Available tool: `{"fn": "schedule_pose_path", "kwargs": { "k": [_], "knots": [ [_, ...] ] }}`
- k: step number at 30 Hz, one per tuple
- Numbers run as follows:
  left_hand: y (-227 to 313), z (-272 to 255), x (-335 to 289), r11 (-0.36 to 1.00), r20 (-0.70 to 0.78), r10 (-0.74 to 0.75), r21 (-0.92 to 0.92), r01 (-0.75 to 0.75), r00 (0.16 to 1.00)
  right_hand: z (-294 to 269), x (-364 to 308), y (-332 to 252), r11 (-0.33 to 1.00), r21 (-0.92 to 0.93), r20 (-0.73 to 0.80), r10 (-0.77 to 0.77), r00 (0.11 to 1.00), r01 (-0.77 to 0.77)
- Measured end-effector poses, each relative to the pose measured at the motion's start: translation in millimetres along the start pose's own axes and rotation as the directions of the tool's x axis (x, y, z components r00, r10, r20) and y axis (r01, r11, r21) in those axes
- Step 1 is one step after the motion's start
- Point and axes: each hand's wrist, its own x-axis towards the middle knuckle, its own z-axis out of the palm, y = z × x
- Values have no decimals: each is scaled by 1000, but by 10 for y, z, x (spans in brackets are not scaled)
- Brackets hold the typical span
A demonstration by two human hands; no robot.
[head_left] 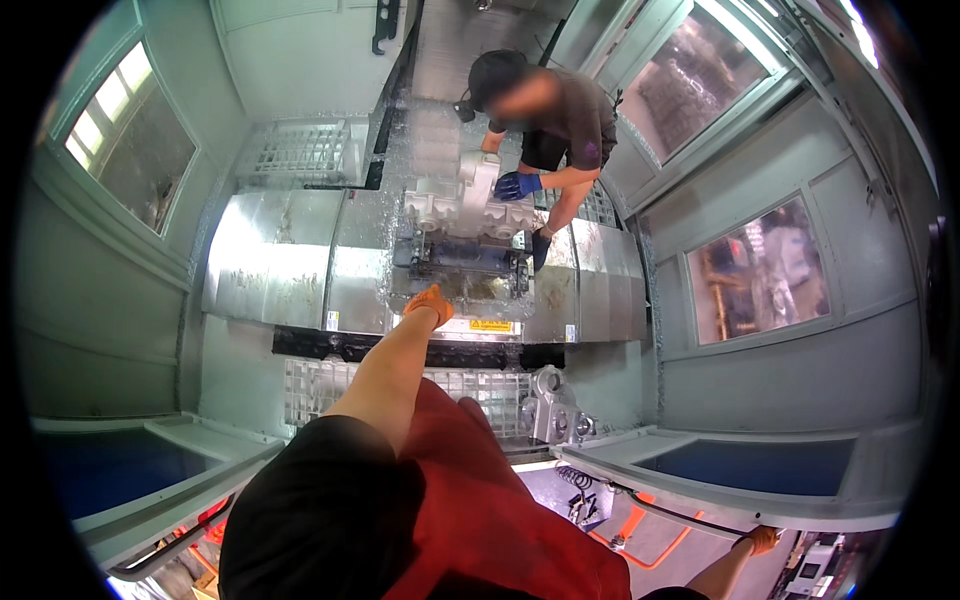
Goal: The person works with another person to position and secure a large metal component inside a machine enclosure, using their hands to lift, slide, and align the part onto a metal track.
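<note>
My left hand (430, 303), in an orange glove, reaches forward to the front edge of the metal machine bed (360, 300). Its fingers look curled; what they hold, if anything, is hidden. Just beyond it is a dark fixture (470, 258), with a large pale grey metal casting (470, 200) above. Far to the right, my right hand (763, 540), also gloved in orange, is closed at the end of a black door handle (690, 513). A co-worker's blue-gloved hand (516, 186) touches the casting's right side.
The co-worker (570, 120) bends over the casting from the far side. A second grey casting (555, 408) stands on the grating (330, 385) before me. Door panels (750, 465) flank me. Tools lie on a tray (575, 495) below right, beside an orange frame (655, 555).
</note>
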Motion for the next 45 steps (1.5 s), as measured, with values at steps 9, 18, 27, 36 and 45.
{"fn": "schedule_pose_path", "kwargs": {
  "k": [9, 18, 27, 36, 45],
  "knots": [
    [10, -114, -46, 988, 0, 98, 121, -97, 995, 6, 70, 6, 1000, -12, 35, -27, 999, 27],
    [-338, 132, 15, 969, -57, 159, 198, -145, 986, 171, -72, 170, 991, 66, -28, -114, 993, 116],
    [-1073, 284, -129, 971, 156, 77, 212, -110, 985, 109, 7, 80, 988, 118, -37, -98, 995, 101],
    [-2164, 742, -92, 992, 194, -41, 126, 16, 980, 93, 155, 303, 983, 133, -67, -117, 991, 125],
    [-2663, 1025, 369, 995, 151, -77, -44, 85, 985, 182, -187, 117, 997, 77, -3, 18, 1000, -17]
  ]
}}
